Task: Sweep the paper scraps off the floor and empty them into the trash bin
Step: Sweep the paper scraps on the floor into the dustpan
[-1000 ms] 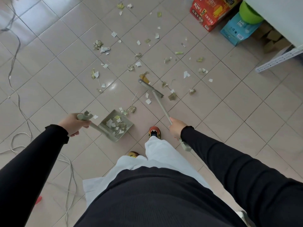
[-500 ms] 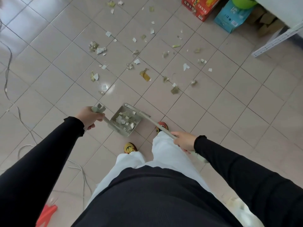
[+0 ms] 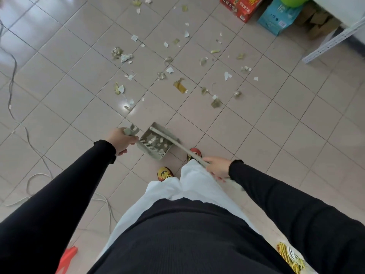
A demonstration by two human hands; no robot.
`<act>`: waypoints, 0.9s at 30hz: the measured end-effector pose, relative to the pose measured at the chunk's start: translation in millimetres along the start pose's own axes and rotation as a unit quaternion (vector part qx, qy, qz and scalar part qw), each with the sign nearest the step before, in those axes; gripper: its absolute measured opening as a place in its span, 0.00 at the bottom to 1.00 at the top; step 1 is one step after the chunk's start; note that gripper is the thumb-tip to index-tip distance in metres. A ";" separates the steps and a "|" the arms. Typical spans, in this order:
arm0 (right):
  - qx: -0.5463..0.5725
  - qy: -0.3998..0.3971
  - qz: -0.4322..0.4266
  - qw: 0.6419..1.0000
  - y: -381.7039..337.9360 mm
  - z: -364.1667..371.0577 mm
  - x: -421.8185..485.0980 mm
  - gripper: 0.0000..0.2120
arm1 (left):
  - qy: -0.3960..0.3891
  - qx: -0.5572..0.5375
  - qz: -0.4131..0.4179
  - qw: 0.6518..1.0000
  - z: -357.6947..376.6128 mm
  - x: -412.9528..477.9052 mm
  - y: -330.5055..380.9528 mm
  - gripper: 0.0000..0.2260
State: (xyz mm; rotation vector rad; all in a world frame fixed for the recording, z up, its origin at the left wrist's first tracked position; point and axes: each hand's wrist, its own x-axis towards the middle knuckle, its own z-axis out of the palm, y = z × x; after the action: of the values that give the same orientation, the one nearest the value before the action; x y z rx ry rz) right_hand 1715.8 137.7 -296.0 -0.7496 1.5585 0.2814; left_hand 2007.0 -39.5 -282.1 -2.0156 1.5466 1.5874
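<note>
My left hand (image 3: 120, 141) grips the handle of a grey-green dustpan (image 3: 156, 153) that rests on the tiled floor just ahead of my feet, with several paper scraps inside it. My right hand (image 3: 217, 167) holds the pale broom (image 3: 177, 144), whose shaft slants up-left so its head lies across the dustpan's far edge. Many white and yellowish paper scraps (image 3: 180, 86) lie scattered on the tiles beyond the dustpan. No trash bin is in view.
A red box (image 3: 240, 6) and a blue box (image 3: 279, 17) stand at the far right by a white shelf leg (image 3: 333, 41). Grey cables (image 3: 27, 135) trail along the left. A red object (image 3: 68, 258) lies at the bottom left, a yellow bundle (image 3: 288, 256) at bottom right.
The broom head swept back from the scattered scraps to the dustpan's edge, pushing scraps in. The dustpan shifted slightly toward my feet and the view tilted down.
</note>
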 end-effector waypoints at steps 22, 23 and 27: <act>-0.055 0.012 0.009 0.998 -20.4 24.1 29.3 0.23 | -0.004 0.039 -0.005 0.999 -0.9 -10.5 -24.6 0.09; -0.038 -0.016 0.011 0.999 -15.4 22.4 23.5 0.22 | -0.002 0.037 -0.005 0.999 -0.4 -10.6 -26.3 0.09; 0.034 -0.030 0.001 0.999 10.8 17.6 -7.6 0.22 | 0.003 0.030 -0.007 1.000 -0.4 -10.4 -30.6 0.07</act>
State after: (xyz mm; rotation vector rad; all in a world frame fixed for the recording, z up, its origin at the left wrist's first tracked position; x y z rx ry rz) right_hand 1722.9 158.5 -294.2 -0.6815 1.5045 0.2496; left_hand 2031.7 -19.4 -287.4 -1.9961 1.5591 1.5130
